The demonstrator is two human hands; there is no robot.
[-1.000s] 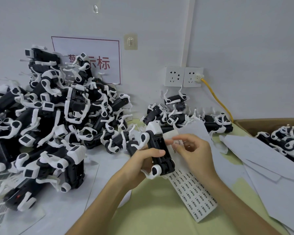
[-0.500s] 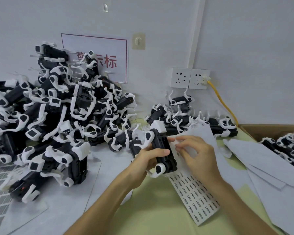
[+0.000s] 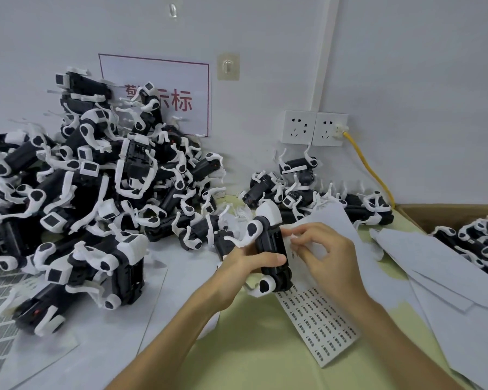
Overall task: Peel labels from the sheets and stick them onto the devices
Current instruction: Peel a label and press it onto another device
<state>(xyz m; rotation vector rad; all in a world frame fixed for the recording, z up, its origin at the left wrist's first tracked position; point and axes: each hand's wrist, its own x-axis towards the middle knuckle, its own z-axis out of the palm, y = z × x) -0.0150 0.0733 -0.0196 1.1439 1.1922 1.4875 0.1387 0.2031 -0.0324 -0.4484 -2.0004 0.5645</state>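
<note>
Left hand (image 3: 248, 263) grips black-and-white device (image 3: 271, 249), mid-worktop. Right hand (image 3: 327, 257), fingers curled, pinches small white label (image 3: 294, 236) at device's side. Label sheet (image 3: 319, 325) flat beneath.

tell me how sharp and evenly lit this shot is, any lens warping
Head view: soft, even light, faint shadows, no glare; its wide lens tilts the wall conduit; print on the sheet is too soft to read; the right hand looks slightly smeared at its fingers, beside the device.
</note>
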